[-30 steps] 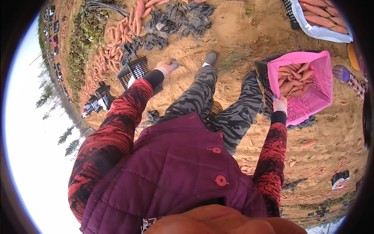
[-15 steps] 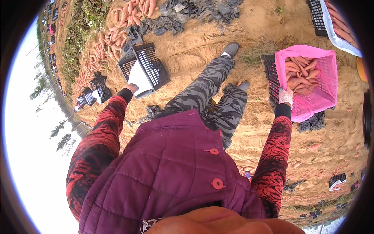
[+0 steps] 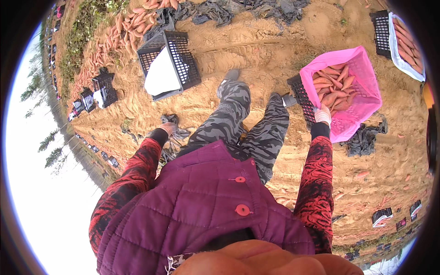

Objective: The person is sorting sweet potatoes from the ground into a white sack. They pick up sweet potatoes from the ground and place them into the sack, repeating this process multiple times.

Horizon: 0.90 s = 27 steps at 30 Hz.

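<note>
My right hand [image 3: 323, 114], in a pale glove or wrap, grips the near rim of a black crate [image 3: 300, 94] lined with pink mesh [image 3: 364, 89]. Sweet potatoes [image 3: 337, 85] lie heaped inside the lining. On the other side my left hand [image 3: 168, 129] hangs low beside my leg, its fingers loosely extended and apparently holding nothing. Crumpled black plastic film [image 3: 169, 118] lies right by it. Farther out stands a second black crate [image 3: 183, 59] with a white sheet [image 3: 161, 75] in it, apart from my left hand.
A white-lined crate of sweet potatoes [image 3: 407, 46] stands at the far right. Several black crates [image 3: 105, 89] stand at the left near piled sweet potatoes [image 3: 130, 30]. Black film [image 3: 362, 140] lies below the pink-lined crate, and more [image 3: 229, 13] lies ahead on the sandy soil [image 3: 256, 50].
My left hand has let go of the white-sheeted crate and come down toward my leg. The right hand has stayed on the pink-lined crate, which now sits more tilted in view. My feet have shifted.
</note>
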Available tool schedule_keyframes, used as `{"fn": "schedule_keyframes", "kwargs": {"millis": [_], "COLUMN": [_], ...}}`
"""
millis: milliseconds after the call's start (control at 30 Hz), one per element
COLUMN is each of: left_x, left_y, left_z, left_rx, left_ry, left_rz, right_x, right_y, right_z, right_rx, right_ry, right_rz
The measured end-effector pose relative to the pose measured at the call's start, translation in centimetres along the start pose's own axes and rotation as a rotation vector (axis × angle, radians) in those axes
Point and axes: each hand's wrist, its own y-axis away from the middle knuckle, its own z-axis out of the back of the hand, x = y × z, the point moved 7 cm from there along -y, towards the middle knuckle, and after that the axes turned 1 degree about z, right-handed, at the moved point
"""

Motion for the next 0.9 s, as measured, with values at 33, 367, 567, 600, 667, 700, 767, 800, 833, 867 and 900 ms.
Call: {"fn": "schedule_keyframes", "kwargs": {"millis": [33,367,567,600,667,700,767,800,833,867,900], "left_x": [-0.1,-1.0,9.1,11.5,15.5,17.4,20.9,22.0,23.2,24.2,25.3], "left_y": [-0.9,-10.3,-14.4,-14.6,-15.5,-16.1,-17.2,-18.0,-19.0,-20.2,-21.3], "left_z": [1.2,18.3,24.0,24.2,23.7,23.5,23.2,23.8,23.9,23.9,23.8], "left_rx": [-0.013,-0.063,-0.093,-0.135,-0.118,-0.080,-0.056,-0.073,-0.048,-0.021,0.012], "left_ry": [0.037,0.001,0.033,0.016,-0.015,-0.041,0.003,0.027,-0.052,-0.128,-0.201], "left_rz": [-0.041,-0.159,-0.020,0.002,0.035,0.087,0.051,0.018,0.029,0.039,0.056], "right_x": [0.1,14.7,24.7,26.0,28.3,29.3,30.8,31.6,32.1,32.7,33.4], "right_y": [0.2,6.0,8.2,8.5,9.8,10.6,12.6,13.1,14.2,15.0,15.8], "right_z": [-0.9,-12.0,-18.5,-19.2,-20.8,-21.5,-23.6,-24.9,-25.8,-26.7,-27.8], "right_rx": [-0.043,-0.330,-0.277,-0.263,-0.260,-0.259,-0.240,-0.194,-0.187,-0.162,-0.151], "right_ry": [-0.073,-0.506,-0.478,-0.451,-0.426,-0.405,-0.370,-0.360,-0.341,-0.308,-0.245], "right_rz": [0.028,-0.039,-0.161,-0.164,-0.195,-0.179,-0.233,-0.254,-0.241,-0.235,-0.257]}}
